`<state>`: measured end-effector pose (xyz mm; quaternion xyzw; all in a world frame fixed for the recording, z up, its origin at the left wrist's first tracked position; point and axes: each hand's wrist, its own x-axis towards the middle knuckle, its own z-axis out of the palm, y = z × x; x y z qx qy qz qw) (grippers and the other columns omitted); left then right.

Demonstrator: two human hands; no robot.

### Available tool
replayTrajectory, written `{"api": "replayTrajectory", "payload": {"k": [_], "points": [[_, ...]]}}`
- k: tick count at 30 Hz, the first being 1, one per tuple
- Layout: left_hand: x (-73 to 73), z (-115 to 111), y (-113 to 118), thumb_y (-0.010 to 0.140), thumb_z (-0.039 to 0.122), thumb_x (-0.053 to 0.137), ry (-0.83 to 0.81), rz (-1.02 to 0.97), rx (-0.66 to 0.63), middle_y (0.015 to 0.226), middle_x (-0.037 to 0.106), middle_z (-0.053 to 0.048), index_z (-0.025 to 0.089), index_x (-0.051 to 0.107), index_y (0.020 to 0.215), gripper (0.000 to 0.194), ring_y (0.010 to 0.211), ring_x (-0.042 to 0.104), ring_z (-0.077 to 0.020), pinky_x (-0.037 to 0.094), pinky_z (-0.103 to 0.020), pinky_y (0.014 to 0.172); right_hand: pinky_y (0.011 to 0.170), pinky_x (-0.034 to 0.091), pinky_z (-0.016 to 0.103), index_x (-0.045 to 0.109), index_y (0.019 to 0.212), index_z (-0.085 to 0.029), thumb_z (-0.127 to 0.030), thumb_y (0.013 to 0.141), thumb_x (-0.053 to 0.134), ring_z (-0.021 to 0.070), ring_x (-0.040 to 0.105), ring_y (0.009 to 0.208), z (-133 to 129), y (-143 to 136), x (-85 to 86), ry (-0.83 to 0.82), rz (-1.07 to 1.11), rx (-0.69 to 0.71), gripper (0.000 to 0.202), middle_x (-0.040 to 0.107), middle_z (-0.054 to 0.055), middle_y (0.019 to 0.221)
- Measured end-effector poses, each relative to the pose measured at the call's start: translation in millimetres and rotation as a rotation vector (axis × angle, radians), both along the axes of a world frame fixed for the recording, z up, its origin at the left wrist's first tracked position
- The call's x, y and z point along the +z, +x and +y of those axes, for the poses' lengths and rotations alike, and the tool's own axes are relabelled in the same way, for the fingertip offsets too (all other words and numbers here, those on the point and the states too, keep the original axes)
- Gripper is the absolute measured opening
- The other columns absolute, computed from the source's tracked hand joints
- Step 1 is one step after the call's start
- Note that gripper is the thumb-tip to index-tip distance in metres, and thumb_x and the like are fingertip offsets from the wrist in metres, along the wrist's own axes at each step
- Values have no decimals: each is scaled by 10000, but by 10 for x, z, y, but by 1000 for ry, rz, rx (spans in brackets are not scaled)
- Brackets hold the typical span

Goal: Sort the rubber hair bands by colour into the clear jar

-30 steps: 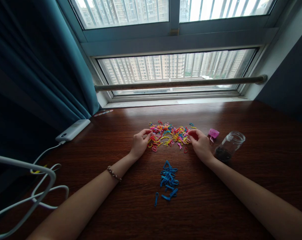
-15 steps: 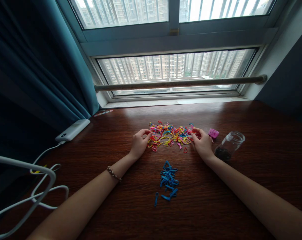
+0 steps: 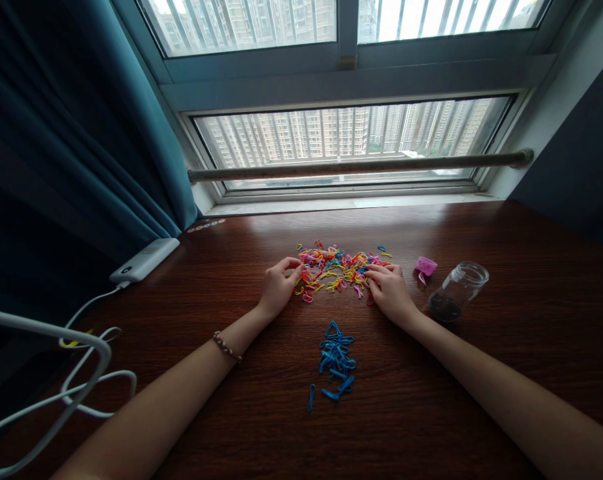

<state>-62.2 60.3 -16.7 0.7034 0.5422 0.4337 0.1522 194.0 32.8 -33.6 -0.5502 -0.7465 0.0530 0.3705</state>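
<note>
Small elastic bands in pink, yellow, red and blue [image 3: 338, 270] lie in a loose heap on the dark wooden table. At the heap's left edge is my left hand [image 3: 280, 283], its thumb and fingertips closed together; what they pinch, if anything, is hidden. My right hand [image 3: 391, 292] reaches onto the right side of the heap, fingers stretched out and touching the bands, thumb apart. Nearer to me, between my forearms, a separate group of blue bands [image 3: 337, 353] lies bunched up, with one blue band [image 3: 312, 398] a little to its left.
Right of my right hand are a pink plastic piece [image 3: 426, 266] and a tilted clear glass jar [image 3: 460, 291] with something dark inside. A white device [image 3: 145, 260] with a cable [image 3: 101, 350] lies at left, by the blue curtain [image 3: 146, 133]. A metal bar [image 3: 361, 168] crosses the window behind.
My right hand has moved left, further onto the heap, uncovering a yellow band at its back right and more of the pink piece. My left hand stays in place.
</note>
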Motion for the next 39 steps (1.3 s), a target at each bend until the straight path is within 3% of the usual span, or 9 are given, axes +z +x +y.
{"api": "replayTrajectory", "payload": {"k": [5,13,23,31,35,39], "points": [[-9,-4,-9,769,350,525,16,0,-2,831,667,-32,177,623,828,208,766,620,-167,463,-258,717,833,363,404,666,932,-181,-164,797,427,245,441,960,23,6,-47,17,-2,-5,276,635,52,1036],[-53,26,-28,742,333,561,10,-33,-17,850,667,-35,174,614,857,203,796,623,-173,473,-265,737,878,379,374,653,955,-118,-139,791,402,228,453,981,30,13,13,52,110,-23,300,624,99,1009],[-17,0,-8,754,322,542,36,6,-21,832,671,-28,177,635,818,184,784,616,-167,462,-269,757,897,386,416,645,983,-167,-127,784,402,240,449,1022,21,8,22,89,133,-29,317,600,96,1029],[-11,24,-29,755,236,526,126,122,60,899,639,-40,187,631,854,153,869,569,-186,427,-318,812,893,414,366,620,990,-134,-109,775,398,213,532,977,4,1,77,99,209,-29,310,577,117,1047],[20,10,-12,704,117,520,149,193,-52,975,609,-21,213,640,817,191,976,509,-184,373,-341,902,873,423,355,624,972,-136,-114,771,409,210,544,959,-15,-9,95,119,232,-38,295,585,113,1027],[8,5,18,647,111,555,75,294,-125,960,613,-9,232,654,736,180,1033,459,-218,330,-400,930,865,422,341,631,959,-151,-132,776,424,205,549,950,-38,-12,122,127,255,-34,276,592,102,1016]]}}
